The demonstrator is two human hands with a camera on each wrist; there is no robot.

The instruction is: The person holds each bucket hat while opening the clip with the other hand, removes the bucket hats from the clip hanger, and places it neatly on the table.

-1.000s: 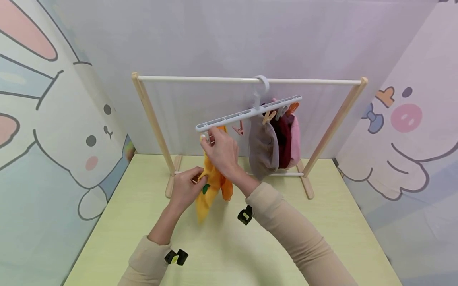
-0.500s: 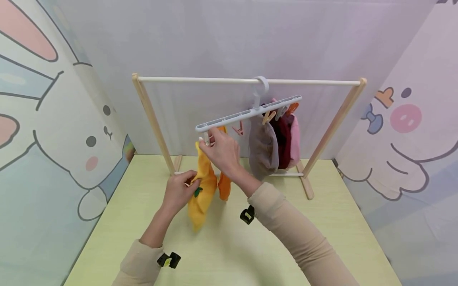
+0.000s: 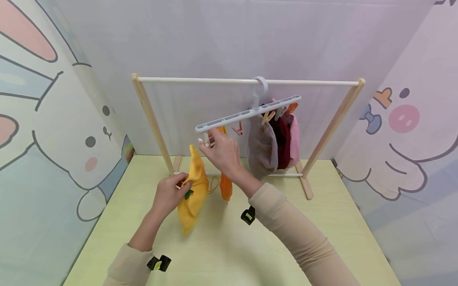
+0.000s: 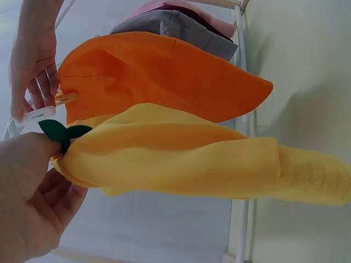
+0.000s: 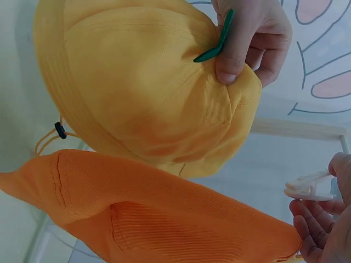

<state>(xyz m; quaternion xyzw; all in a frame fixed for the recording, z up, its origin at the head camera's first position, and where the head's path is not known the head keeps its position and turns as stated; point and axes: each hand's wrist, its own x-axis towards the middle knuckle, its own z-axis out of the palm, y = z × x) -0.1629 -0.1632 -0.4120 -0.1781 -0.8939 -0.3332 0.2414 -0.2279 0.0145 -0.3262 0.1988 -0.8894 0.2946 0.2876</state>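
My left hand (image 3: 169, 194) pinches the crown of a yellow bucket hat (image 3: 196, 186) beside its green leaf tab (image 4: 64, 133). The hat hangs tilted, apart from the hanger, its cord dangling to the right. My right hand (image 3: 223, 153) holds a white clothespin (image 5: 309, 187) between thumb and fingers, under the near left end of the white clip hanger (image 3: 232, 118); the yellow hat is apart from that clothespin. Just behind, an orange hat (image 4: 164, 76) hangs from a light-orange clip (image 4: 66, 98). In the head view my right hand partly covers this hat.
Grey (image 3: 262, 147), dark red (image 3: 282, 139) and pink (image 3: 295, 139) hats hang from clips on the hanger's right half. A pink clip (image 3: 239, 129) hangs near its middle. The hanger hooks over the white rail (image 3: 200, 80) of a wooden-legged rack (image 3: 330, 125) on the table (image 3: 322, 238).
My left hand has drawn the yellow hat left and down, away from the white clothespin and the orange hat. My right hand has stayed at the clothespin.
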